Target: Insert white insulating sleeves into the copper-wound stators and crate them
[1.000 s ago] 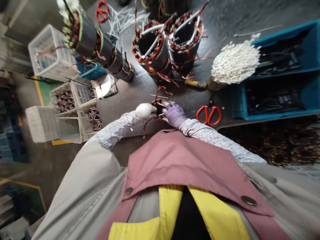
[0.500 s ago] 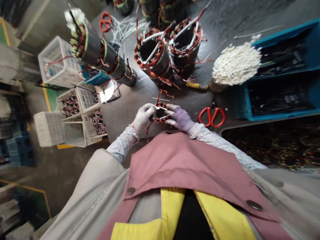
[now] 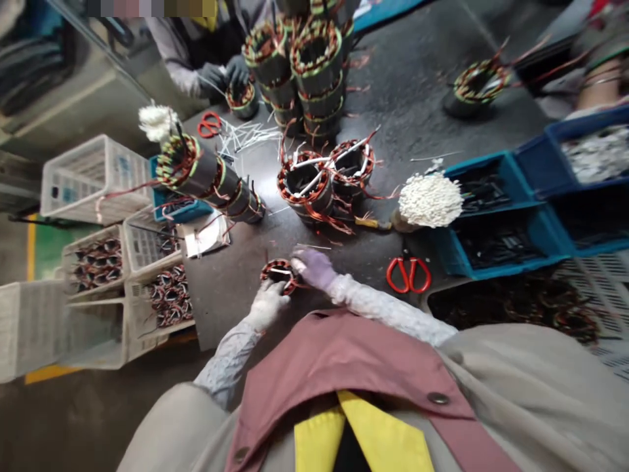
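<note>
A motor stator (image 3: pixel 268 269), a ring of copper windings with a white sleeve across its top, stands on the dark table in front of me. My left hand (image 3: pixel 268 305), in a white glove, grips its near side with the fingers closed over the rim. My right hand (image 3: pixel 314 267), in a purple glove, is closed on the right side of the same stator; some fingertips are hidden. Just beyond it lies a thin white stick (image 3: pixel 314 246). Two wound stators (image 3: pixel 304 190) with white sleeves stand farther back.
Red-handled scissors (image 3: pixel 409 275) lie to the right, near blue bins (image 3: pixel 511 262) and a bundle of white sleeves (image 3: pixel 430 200). Leftward are a leaning stator stack (image 3: pixel 211 174) and plastic crates (image 3: pixel 98 347). A co-worker's gloved hands (image 3: pixel 223 77) hold a stator across the table.
The view has tilted up and shifted, bringing co-workers into sight. My left hand has gone from the stator's left side to its near side; my right hand stays at its right.
</note>
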`<state>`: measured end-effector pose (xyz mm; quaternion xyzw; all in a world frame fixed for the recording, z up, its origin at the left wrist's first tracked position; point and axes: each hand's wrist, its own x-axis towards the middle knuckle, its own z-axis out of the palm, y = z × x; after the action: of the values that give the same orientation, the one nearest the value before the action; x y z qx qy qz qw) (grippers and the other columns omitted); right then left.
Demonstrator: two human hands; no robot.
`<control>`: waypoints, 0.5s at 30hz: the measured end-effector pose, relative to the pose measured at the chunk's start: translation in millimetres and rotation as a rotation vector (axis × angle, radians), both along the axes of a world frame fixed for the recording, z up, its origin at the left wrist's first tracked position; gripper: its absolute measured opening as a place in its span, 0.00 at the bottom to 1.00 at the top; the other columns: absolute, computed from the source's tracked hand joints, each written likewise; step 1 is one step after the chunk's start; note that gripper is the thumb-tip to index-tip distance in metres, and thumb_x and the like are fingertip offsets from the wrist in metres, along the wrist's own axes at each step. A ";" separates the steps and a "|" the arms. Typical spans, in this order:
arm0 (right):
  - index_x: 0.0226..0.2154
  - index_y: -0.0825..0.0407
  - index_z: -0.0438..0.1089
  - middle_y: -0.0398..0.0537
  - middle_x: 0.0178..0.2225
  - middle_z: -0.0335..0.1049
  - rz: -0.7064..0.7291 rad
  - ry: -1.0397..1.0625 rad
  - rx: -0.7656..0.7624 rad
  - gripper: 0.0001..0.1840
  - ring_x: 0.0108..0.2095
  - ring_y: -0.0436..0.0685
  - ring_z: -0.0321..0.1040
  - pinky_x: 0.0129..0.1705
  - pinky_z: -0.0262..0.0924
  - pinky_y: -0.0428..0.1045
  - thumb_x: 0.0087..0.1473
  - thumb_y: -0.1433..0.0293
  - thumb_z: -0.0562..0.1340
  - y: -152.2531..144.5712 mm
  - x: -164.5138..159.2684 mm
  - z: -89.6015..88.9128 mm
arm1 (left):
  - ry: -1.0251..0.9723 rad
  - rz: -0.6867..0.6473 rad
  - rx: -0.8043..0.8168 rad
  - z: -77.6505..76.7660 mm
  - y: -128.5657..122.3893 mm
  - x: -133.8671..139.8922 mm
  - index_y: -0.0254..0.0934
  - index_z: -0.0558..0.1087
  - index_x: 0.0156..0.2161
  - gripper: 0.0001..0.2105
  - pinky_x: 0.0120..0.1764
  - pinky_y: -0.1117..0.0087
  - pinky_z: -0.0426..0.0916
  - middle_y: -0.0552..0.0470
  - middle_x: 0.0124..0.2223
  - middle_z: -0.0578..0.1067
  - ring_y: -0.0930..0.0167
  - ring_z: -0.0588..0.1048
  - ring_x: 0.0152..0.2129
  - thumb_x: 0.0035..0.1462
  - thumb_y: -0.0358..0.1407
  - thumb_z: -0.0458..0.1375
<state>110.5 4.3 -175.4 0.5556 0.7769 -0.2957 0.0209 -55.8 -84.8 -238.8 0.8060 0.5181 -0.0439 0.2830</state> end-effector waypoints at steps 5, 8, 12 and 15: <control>0.62 0.58 0.66 0.68 0.61 0.65 -0.253 -0.337 0.070 0.26 0.55 0.66 0.72 0.56 0.66 0.58 0.68 0.64 0.51 10.7 42.1 14.2 | 0.073 -0.034 -0.088 17.4 10.0 -67.1 0.43 0.83 0.36 0.07 0.56 0.52 0.69 0.44 0.57 0.77 0.54 0.75 0.51 0.56 0.36 0.62; 0.58 0.58 0.70 0.65 0.52 0.75 -0.119 -0.384 -0.124 0.24 0.52 0.64 0.75 0.53 0.67 0.55 0.69 0.65 0.49 34.5 24.3 10.5 | -0.066 0.070 0.078 60.7 43.5 -76.4 0.42 0.82 0.34 0.07 0.53 0.54 0.71 0.45 0.54 0.78 0.58 0.77 0.49 0.58 0.36 0.60; 0.52 0.60 0.74 0.67 0.47 0.78 -0.086 -0.356 -0.134 0.20 0.48 0.67 0.77 0.47 0.69 0.57 0.64 0.72 0.54 40.5 0.2 10.5 | -0.568 0.330 0.528 121.8 129.5 -42.1 0.41 0.79 0.40 0.12 0.52 0.65 0.71 0.47 0.52 0.79 0.67 0.77 0.47 0.63 0.42 0.55; 0.47 0.58 0.78 0.62 0.45 0.79 -0.084 -0.261 -0.127 0.16 0.46 0.63 0.77 0.48 0.69 0.53 0.62 0.74 0.57 22.0 -1.6 16.7 | -0.675 0.367 0.582 137.5 177.6 3.9 0.39 0.78 0.37 0.11 0.45 0.69 0.72 0.50 0.38 0.82 0.68 0.79 0.37 0.61 0.42 0.56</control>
<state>108.9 26.3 -158.7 0.6189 0.7233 -0.2701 0.1445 -52.0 92.8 -101.3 0.7163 0.5217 0.4175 0.2013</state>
